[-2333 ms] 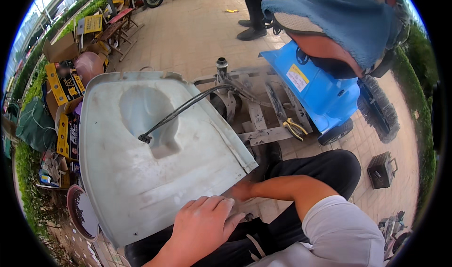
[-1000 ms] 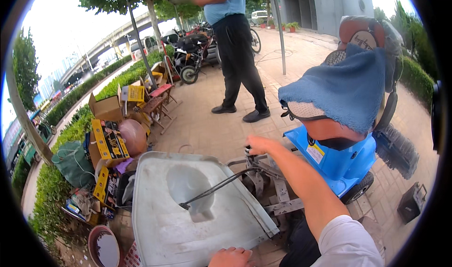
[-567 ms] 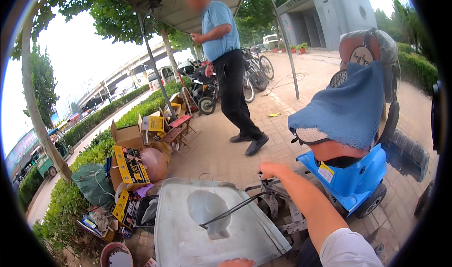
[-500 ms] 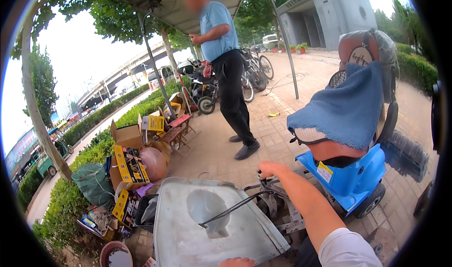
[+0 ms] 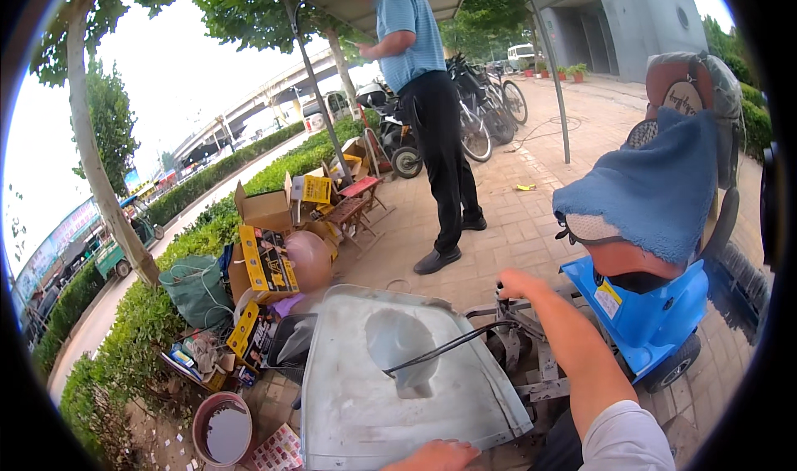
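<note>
A grey moulded panel [image 5: 398, 388] with a round recess lies tilted in front of me, a black cable [image 5: 448, 348] running across it. My left hand [image 5: 438, 456] rests on the panel's near edge at the bottom of the view, fingers curled on it. My right hand [image 5: 516, 285] reaches forward past the panel's far right corner and closes around an upright metal post on the bare scooter frame [image 5: 531, 350]. The blue scooter body [image 5: 652, 317] with its seat under a blue cloth [image 5: 656, 188] stands to the right.
A person in a blue shirt and dark trousers [image 5: 432, 114] stands on the paving ahead. Cardboard boxes [image 5: 267, 255], a green bag [image 5: 198, 292] and a red bucket [image 5: 222, 429] sit by the hedge on the left. Parked bicycles [image 5: 486, 114] stand behind.
My view has tilted up from the panel to the street. My right hand left the panel's near edge and reached out to the frame post. The standing person walked a few steps closer.
</note>
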Available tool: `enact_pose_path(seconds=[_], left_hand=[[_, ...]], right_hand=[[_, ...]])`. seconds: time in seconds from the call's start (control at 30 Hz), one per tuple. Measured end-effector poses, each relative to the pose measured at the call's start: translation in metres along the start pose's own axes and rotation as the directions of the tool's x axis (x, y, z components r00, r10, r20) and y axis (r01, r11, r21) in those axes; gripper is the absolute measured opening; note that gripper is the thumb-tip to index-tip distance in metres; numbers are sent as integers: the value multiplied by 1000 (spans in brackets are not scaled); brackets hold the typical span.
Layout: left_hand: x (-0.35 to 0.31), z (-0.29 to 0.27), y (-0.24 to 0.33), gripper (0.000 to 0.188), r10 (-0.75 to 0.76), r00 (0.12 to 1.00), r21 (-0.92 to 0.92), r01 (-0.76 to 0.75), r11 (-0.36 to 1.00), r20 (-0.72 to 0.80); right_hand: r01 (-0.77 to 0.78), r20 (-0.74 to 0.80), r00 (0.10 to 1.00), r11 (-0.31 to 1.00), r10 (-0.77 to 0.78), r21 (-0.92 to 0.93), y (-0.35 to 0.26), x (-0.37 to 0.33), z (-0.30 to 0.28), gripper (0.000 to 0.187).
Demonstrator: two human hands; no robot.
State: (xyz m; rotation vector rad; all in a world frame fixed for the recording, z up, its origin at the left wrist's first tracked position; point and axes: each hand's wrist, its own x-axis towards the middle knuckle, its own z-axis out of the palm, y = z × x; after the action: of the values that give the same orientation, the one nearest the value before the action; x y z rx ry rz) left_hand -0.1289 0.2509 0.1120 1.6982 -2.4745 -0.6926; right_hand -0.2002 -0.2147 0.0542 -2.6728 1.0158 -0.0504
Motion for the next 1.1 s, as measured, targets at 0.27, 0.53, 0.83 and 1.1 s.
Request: enact_pose_path(seconds=[0.27,0.53,0.83,1.1], left_hand=[[1,-1,0,38,9,999,14,-9,1000,31],[5,2,-8,39,-2,1000,-11,2,1000,3],[0,3,-15,37,35,997,-42,-38,998,-64],[-2,-5,-18,37,50,999,95,-50,994,-2]], right_hand=[[-146,-117,983,989,142,-25,-21,-11,-5,44],[-35,-71,997,995,29,-93,-4,1,1,37],[63,6,998,994,-63,-93,8,8,9,25],[134,-28,991,991,-134,9,10,9,7,43]])
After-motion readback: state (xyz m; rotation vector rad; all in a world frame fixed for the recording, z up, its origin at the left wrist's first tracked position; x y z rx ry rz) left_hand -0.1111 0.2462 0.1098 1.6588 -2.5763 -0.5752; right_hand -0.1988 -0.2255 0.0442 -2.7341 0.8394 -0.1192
